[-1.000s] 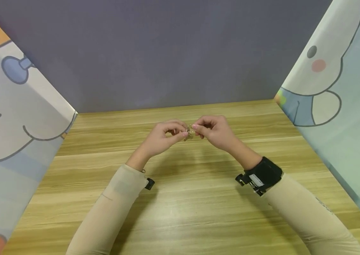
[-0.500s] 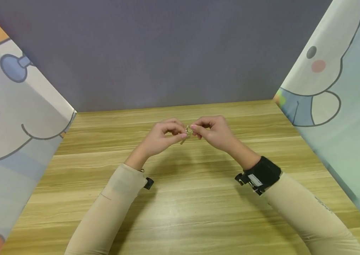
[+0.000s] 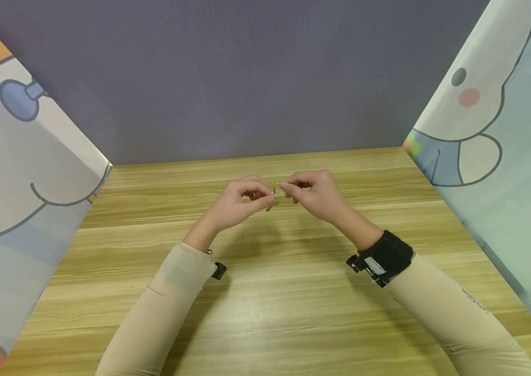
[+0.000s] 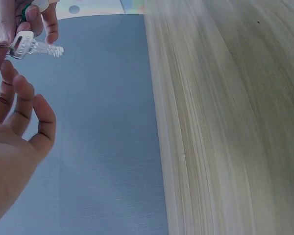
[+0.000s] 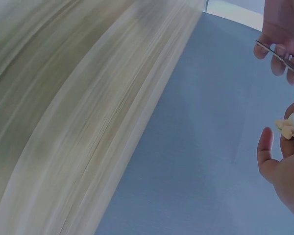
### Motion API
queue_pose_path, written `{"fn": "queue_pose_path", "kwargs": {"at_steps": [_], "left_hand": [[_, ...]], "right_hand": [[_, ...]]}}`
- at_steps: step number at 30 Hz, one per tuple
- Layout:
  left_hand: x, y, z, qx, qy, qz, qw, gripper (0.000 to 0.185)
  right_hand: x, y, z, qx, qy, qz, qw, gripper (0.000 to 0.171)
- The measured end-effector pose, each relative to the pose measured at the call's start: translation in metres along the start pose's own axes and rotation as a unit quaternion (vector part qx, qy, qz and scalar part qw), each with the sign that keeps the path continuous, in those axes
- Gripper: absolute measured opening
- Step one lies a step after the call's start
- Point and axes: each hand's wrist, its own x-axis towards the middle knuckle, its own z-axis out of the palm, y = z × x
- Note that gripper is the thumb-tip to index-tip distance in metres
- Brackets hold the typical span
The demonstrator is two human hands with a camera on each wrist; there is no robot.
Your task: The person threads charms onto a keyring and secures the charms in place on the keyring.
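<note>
Above the wooden table (image 3: 265,292), both hands are staying up in the air, close together, just as they were a moment ago. The left hand (image 3: 239,202) is pinching a small silver key (image 4: 32,46) by its ring, and the right hand (image 3: 314,192) is pinching the same little bunch from the other side, with a small cream charm (image 5: 293,126) tucked against its fingers. The key has tipped a little since a second ago, so the fingers seem to be twisting the ring bit by bit. Behind the table, a grey wall (image 3: 246,78) is standing, with cartoon curtains (image 3: 495,104) hanging beside it.
</note>
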Motion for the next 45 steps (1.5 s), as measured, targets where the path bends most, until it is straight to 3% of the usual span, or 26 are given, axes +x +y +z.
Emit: {"fn": "queue_pose_path", "kwargs": {"at_steps": [6, 16, 45], "left_hand": [[0.0014, -0.0011, 0.0003, 0.026, 0.005, -0.033, 0.9991, 0.019], [0.0014, -0.0011, 0.0004, 0.009, 0.005, -0.058, 0.9983, 0.018], [0.0009, 0.0003, 0.0003, -0.005, -0.004, -0.063, 0.9980, 0.016]], "right_hand": [[-0.0007, 0.0035, 0.0005, -0.003, -0.005, -0.022, 1.000, 0.014], [-0.0029, 0.0021, 0.0024, 0.010, -0.010, -0.035, 0.999, 0.014], [-0.0028, 0.0007, 0.0045, 0.009, -0.016, -0.006, 1.000, 0.014]]}}
